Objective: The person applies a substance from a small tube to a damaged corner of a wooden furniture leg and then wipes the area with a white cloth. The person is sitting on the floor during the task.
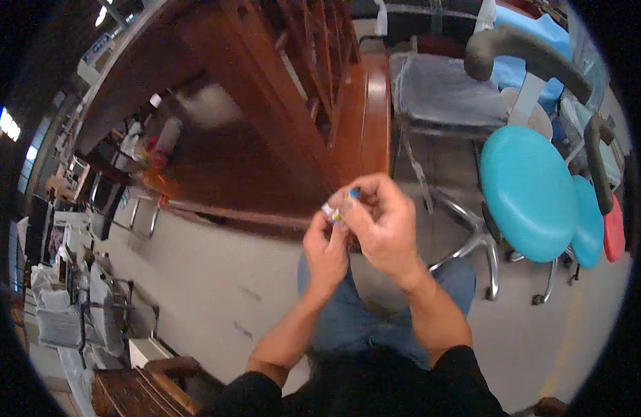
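Note:
Both my hands meet in front of the polished red-brown wooden furniture (265, 177). Between the fingertips of my right hand (386, 229) is a small item with a blue end (354, 194), pinched by thumb and forefinger. My left hand (325, 254) is closed with thumb and fingers around a small white piece (327, 208), right beside the right fingertips. A speck of yellow shows between the two hands. The fingers cover most of these pieces, so their kind and whether they are joined cannot be made out.
Right of the furniture stands a plastic-covered grey seat (449, 90). Farther right are teal round seats (529, 194) on wheeled chrome bases and a red seat (613, 229). Wrapped chairs (60, 320) stand at left; a brown wooden piece (143, 389) lies lower left.

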Action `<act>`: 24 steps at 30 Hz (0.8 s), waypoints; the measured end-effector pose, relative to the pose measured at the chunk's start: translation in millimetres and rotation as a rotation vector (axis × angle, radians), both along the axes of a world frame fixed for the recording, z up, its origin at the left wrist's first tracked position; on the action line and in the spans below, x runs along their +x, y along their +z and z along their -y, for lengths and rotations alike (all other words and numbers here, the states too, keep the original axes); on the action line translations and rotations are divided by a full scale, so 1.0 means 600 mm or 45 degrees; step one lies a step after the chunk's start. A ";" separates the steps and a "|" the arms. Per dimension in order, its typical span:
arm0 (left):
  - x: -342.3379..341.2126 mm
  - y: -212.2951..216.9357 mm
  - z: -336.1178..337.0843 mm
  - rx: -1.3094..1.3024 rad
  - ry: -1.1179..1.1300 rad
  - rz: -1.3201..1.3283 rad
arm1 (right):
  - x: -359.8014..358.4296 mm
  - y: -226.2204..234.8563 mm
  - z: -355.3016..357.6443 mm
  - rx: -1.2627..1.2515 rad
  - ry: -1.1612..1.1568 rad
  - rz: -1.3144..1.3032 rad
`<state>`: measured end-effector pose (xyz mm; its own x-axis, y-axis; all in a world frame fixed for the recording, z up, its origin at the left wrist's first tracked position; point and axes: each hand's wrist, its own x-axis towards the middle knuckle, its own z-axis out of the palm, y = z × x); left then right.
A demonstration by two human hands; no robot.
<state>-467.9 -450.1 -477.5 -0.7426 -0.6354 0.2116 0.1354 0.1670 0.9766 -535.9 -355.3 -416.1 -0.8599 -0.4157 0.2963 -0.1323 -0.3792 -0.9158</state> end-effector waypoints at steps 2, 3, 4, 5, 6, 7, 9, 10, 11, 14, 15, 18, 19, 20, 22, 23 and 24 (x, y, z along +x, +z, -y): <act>-0.002 -0.007 -0.001 -0.005 0.040 -0.005 | -0.018 0.006 -0.001 0.146 0.015 -0.060; 0.001 -0.015 0.002 0.005 0.034 -0.002 | -0.028 0.009 -0.002 0.207 0.009 -0.110; 0.003 -0.020 0.004 0.014 0.031 0.001 | -0.040 0.007 0.002 0.223 -0.074 -0.268; 0.003 -0.007 0.000 -0.037 0.100 -0.020 | -0.053 -0.001 0.010 0.237 -0.162 -0.424; 0.004 -0.009 0.006 0.003 0.098 -0.040 | -0.063 -0.007 0.018 0.249 -0.249 -0.581; 0.008 -0.010 0.016 0.042 0.097 -0.061 | -0.069 -0.009 0.027 0.244 -0.277 -0.578; 0.012 -0.013 0.033 0.088 0.080 -0.103 | -0.081 -0.019 0.046 0.190 -0.254 -0.481; 0.013 -0.014 0.038 0.083 0.086 -0.115 | -0.086 -0.017 0.052 0.170 -0.300 -0.551; 0.017 -0.014 0.048 0.069 0.100 -0.123 | -0.089 -0.017 0.063 0.142 -0.339 -0.615; 0.027 -0.019 0.069 0.071 0.133 -0.138 | -0.088 -0.002 0.084 0.046 -0.324 -0.630; 0.029 -0.015 0.069 0.084 0.141 -0.137 | -0.088 -0.002 0.086 0.057 -0.281 -0.589; 0.035 -0.011 0.076 0.090 0.154 -0.130 | -0.086 0.002 0.091 0.077 -0.210 -0.497; 0.037 -0.012 0.079 0.087 0.157 -0.127 | -0.084 0.007 0.093 0.077 -0.224 -0.488; 0.037 -0.015 0.080 0.091 0.151 -0.134 | -0.084 0.009 0.093 0.079 -0.243 -0.479; 0.036 -0.020 0.081 0.099 0.139 -0.147 | -0.087 0.006 0.095 0.088 -0.296 -0.484; 0.038 -0.018 0.081 0.096 0.140 -0.147 | -0.088 0.005 0.096 0.086 -0.324 -0.480; 0.039 -0.013 0.080 0.093 0.139 -0.147 | -0.089 0.004 0.097 0.079 -0.343 -0.503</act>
